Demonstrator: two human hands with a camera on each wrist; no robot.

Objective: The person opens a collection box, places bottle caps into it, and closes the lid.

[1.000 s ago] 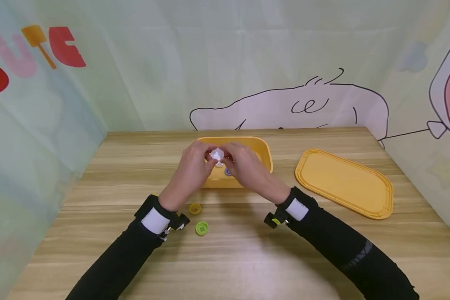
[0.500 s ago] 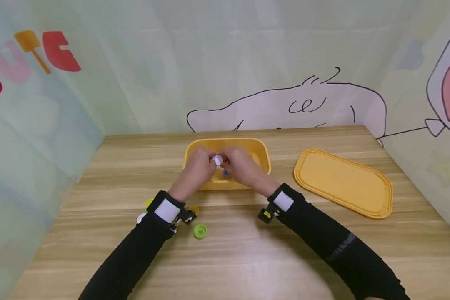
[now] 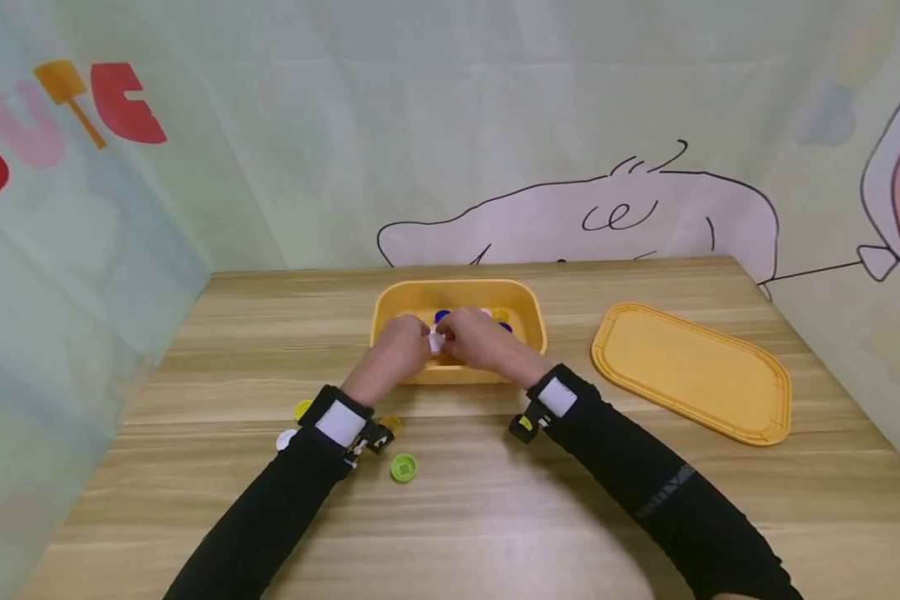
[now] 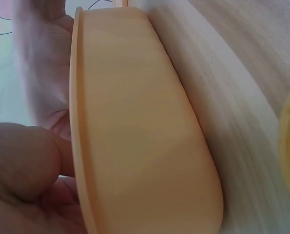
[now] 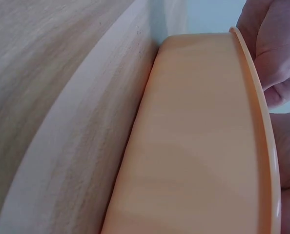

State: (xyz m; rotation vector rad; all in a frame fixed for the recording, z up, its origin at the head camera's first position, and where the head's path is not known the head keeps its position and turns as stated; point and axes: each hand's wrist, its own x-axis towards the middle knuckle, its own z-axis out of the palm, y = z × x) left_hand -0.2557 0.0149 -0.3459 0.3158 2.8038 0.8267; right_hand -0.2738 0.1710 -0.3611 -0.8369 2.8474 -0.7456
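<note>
Between the fingertips of both hands is a small white piece (image 3: 436, 342), low inside the yellow plastic box (image 3: 457, 377). My left hand (image 3: 399, 346) pinches it from the left, while my right hand (image 3: 483, 340) pinches it from the right. Inside the box, a blue round piece (image 3: 442, 316) and a yellow piece (image 3: 500, 316) show behind the right hand. Both wrist views are filled by the outer wall of the box (image 4: 130, 107), which hides the fingertips and the white piece. Fingers of the left hand (image 4: 23, 161) appear beyond its rim.
A flat yellow lid (image 3: 690, 371) lies to the right of the box on the wooden table (image 3: 540, 525). In front are a green round cap (image 3: 403, 467) and an orange-yellow one (image 3: 392, 424). A yellow piece (image 3: 303, 409) and a white piece (image 3: 285, 438) sit beside the left wrist.
Both hands have lowered with the white piece, from above the box down into it. Blue and yellow pieces at the back of the box have come into sight.
</note>
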